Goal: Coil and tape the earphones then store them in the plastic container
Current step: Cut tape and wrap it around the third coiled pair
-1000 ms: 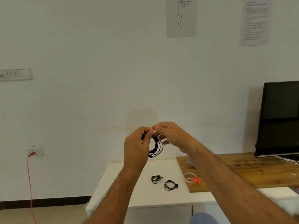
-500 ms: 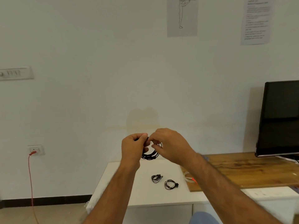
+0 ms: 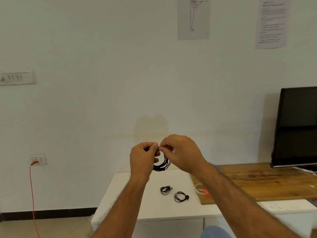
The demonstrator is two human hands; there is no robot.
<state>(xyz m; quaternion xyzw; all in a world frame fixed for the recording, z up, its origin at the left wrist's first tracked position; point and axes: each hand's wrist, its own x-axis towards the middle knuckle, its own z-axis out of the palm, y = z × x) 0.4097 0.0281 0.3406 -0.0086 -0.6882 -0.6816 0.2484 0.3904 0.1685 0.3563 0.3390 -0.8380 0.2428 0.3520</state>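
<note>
Head view: both hands are raised above the white worktop, fingertips meeting. The left hand has its fingers closed, pinching the top of a black coiled earphone cable, and the right hand has its fingers closed on the same spot from the other side. The loop hangs just below the fingers, between the two hands, clear of the worktop. Well below the fingers, two more coiled earphones lie side by side on the worktop, apart from each other. Below and right of the right-hand fingers, a tape roll rests on a wooden board, partly hidden by the right forearm.
</note>
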